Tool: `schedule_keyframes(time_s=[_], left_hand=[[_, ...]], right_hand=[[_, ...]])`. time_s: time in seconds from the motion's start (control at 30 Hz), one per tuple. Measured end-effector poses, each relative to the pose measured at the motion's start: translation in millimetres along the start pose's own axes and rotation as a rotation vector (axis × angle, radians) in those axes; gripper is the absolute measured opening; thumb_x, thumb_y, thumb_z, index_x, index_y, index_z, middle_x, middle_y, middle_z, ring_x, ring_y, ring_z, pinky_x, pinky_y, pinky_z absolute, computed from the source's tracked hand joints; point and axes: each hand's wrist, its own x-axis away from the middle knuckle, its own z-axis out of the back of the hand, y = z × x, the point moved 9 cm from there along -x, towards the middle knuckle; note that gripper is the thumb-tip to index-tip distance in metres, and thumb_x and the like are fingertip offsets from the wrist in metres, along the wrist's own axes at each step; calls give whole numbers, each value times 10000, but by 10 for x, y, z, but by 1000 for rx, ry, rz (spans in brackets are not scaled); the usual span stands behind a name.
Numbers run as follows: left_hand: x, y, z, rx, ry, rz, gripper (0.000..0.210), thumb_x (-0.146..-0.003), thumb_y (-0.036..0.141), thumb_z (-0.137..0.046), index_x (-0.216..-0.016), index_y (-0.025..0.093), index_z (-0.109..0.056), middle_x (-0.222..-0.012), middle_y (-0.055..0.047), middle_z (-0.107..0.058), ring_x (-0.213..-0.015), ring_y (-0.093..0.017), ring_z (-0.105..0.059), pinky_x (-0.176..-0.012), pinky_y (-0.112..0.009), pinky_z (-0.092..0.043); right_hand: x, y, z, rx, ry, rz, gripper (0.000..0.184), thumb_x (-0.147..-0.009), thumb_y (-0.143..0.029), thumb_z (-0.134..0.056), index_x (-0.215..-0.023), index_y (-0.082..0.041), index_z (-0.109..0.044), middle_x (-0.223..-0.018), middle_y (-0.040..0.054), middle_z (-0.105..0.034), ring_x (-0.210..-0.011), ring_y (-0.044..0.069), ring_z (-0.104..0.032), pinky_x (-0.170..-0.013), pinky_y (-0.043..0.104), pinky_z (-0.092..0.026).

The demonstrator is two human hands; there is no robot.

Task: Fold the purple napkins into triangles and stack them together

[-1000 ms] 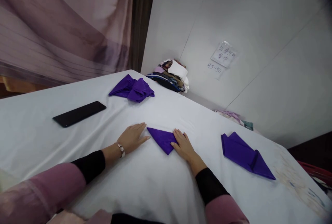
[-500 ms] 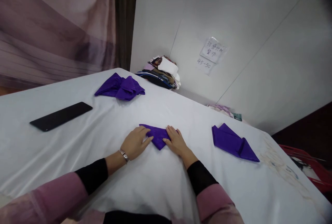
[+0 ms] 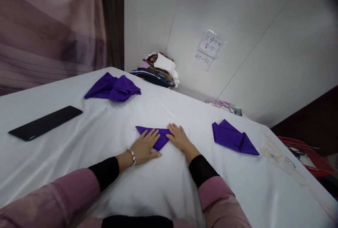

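A purple napkin (image 3: 163, 137), folded into a small triangle with its tip toward me, lies flat on the white-covered table (image 3: 169, 185). My left hand (image 3: 145, 147) rests flat across the napkin's left part, fingers spread and thumb out on the cloth. On the napkin's right corner lies my right hand (image 3: 179, 137), palm down, fingers stretched out and covering that corner. Further right is a second folded purple napkin (image 3: 232, 138). A third purple napkin (image 3: 113, 87), loosely bunched, sits at the far left.
A black flat slab (image 3: 46, 122) lies on the left of the table. Folded clothes (image 3: 158, 69) are piled behind the far edge, with more cloth (image 3: 221, 105) further right. Paper notes (image 3: 210, 43) hang on the wall. A red crate (image 3: 307, 156) stands beyond the right edge.
My left hand has moved onto the napkin and flattened, its thumb now off the napkin. The right hand stays on the right corner. The whole view has shifted slightly.
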Motion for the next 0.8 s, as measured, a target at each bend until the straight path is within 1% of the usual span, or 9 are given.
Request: schedule_keyframes(time_s=[0.13, 0.23, 0.3, 0.37, 0.47, 0.53, 0.63, 0.73, 0.8], left_hand=[[-18, -7, 22, -7, -32, 34, 844, -776, 703, -328, -1397, 132, -310, -1481, -146, -257, -1381, -290, -183, -1112, -473, -117], [-50, -22, 50, 0, -91, 61, 820, -760, 668, -398, -1391, 149, -329, -1481, -138, -265, -1377, -292, -196, -1106, -472, -148], [-78, -18, 81, -2, -131, 63, 775, -752, 591, -464, -1384, 158, -346, -1477, -141, -281, -1370, -300, -217, -1093, -483, -185], [-107, 1, 117, -20, -150, 51, 706, -753, 459, -500, -1383, 181, -350, -1465, -144, -313, -1354, -308, -259, -1069, -499, -233], [-140, 29, 139, -83, -140, 30, 642, -747, 280, -477, -1376, 209, -368, -1441, -153, -358, -1323, -322, -322, -1032, -518, -292], [-156, 15, 108, -139, -131, 23, 618, -740, 191, -442, -1357, 203, -403, -1431, -160, -370, -1315, -331, -333, -1016, -527, -314], [-197, -56, 56, -153, -93, 7, 621, -714, 95, -381, -1321, 204, -458, -1409, -151, -406, -1302, -323, -355, -1001, -538, -338], [-257, -150, 44, -70, -47, -32, 586, -711, 159, -395, -1282, 219, -510, -1353, -123, -490, -1268, -309, -413, -1004, -522, -362], [-292, -211, 57, 9, -29, -61, 565, -698, 236, -430, -1251, 248, -545, -1305, -83, -547, -1237, -299, -456, -1000, -490, -394]], right_hand=[[26, 232, 31, -5, 15, -112, 584, -935, -514, -229, -1436, -215, -229, -1506, 40, -195, -1392, 186, -109, -1108, 455, -45], [64, 343, 50, -18, 22, -187, 589, -935, -503, -232, -1434, -189, -235, -1509, 50, -183, -1393, 194, -101, -1107, 459, -48], [83, 366, 69, -28, 32, -215, 592, -934, -496, -246, -1431, -175, -242, -1508, 62, -188, -1392, 201, -104, -1105, 466, -51], [93, 358, 86, -40, 38, -226, 585, -930, -485, -272, -1424, -172, -256, -1502, 75, -207, -1390, 208, -117, -1102, 474, -58], [106, 323, 145, -47, 69, -232, 565, -924, -427, -327, -1422, -170, -257, -1503, 97, -198, -1390, 218, -118, -1100, 474, -84], [128, 252, 231, -18, 135, -194, 559, -903, -322, -375, -1424, -164, -246, -1510, 102, -172, -1394, 214, -91, -1104, 463, -89], [189, -18, 315, 68, 208, -10, 603, -820, -187, -452, -1400, -184, -291, -1496, 76, -233, -1393, 193, -96, -1112, 440, -80], [271, -359, 286, 143, 212, 191, 579, -809, -228, -499, -1365, -227, -336, -1444, 54, -349, -1369, 181, -189, -1106, 429, -122], [297, -530, 271, 166, 229, 265, 559, -830, -307, -520, -1351, -213, -340, -1402, 61, -411, -1341, 177, -256, -1099, 412, -156]])
